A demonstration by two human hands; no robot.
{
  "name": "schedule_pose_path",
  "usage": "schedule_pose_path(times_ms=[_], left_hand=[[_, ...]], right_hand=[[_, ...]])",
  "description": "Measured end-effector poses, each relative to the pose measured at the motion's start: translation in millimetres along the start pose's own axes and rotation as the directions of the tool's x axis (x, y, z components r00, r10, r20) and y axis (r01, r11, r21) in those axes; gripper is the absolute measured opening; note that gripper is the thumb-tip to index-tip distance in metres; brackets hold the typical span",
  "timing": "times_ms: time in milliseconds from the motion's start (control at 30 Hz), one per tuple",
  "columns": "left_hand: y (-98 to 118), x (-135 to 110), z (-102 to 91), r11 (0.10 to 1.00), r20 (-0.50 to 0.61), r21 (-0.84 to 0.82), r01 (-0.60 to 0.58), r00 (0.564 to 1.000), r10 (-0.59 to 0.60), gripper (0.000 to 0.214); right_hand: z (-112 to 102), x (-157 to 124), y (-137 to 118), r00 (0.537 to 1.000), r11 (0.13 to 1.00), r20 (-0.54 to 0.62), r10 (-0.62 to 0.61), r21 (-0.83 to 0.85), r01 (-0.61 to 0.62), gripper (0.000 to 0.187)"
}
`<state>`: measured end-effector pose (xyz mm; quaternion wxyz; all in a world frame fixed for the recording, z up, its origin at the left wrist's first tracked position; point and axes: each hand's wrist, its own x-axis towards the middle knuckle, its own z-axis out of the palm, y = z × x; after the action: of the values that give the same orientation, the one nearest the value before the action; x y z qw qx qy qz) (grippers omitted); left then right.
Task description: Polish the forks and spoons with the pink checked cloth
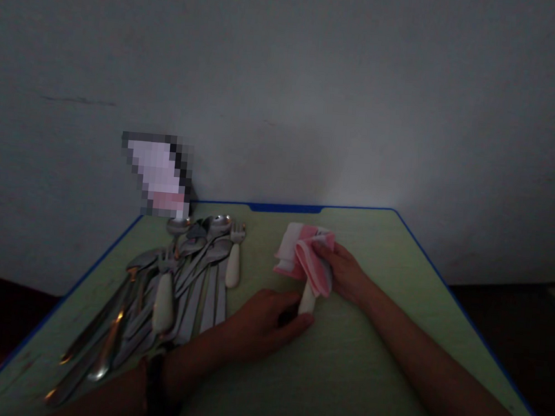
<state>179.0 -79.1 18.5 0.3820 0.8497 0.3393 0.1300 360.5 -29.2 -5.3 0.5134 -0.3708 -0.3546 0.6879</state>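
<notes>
My left hand [272, 321] pinches the end of a cream-handled piece of cutlery [307, 299]. Its head is hidden inside a pink and white cloth [297, 255], so I cannot tell whether it is a fork or a spoon. My right hand [343, 269] is closed on the folded cloth, which wraps the upper part of the cutlery. Left of my hands lies a pile of metal spoons [194, 246] and other cutlery. Two cream-handled forks, one near the middle [164, 302] and one at the pile's right edge [233, 266], lie among them.
The pale green table [390, 360] has a blue rim and stands against a grey wall [286, 105]. A pixelated upright device [157, 171] leans at the back left corner. My left forearm passes close over the near side of the cutlery pile.
</notes>
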Motion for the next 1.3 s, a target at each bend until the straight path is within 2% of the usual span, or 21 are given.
schedule_pose_path(times_ms=[433,800,1067,1300], left_hand=[[-1.2,-0.4,1.4,1.0,-0.009,0.006,-0.004,1.0,0.004,0.031],[2.8,0.1,-0.3,0.999,0.006,0.046,0.011,1.0,-0.011,0.029],[0.9,-0.1,1.4,1.0,-0.039,0.011,-0.004,0.999,0.004,0.029],[0.3,-0.3,1.2,1.0,-0.029,-0.015,-0.022,0.999,0.021,0.028]], right_hand=[[6.4,-0.3,-1.4,0.999,0.998,-0.044,0.028,0.058,-0.026,0.027],[0.1,0.0,-0.3,1.0,0.999,-0.007,0.019,-0.047,-0.019,0.028],[3.8,-0.1,-1.0,0.998,0.999,-0.06,0.036,-0.004,-0.036,0.027],[3.7,1.5,0.5,0.997,0.999,-0.062,0.047,0.028,-0.046,0.027]])
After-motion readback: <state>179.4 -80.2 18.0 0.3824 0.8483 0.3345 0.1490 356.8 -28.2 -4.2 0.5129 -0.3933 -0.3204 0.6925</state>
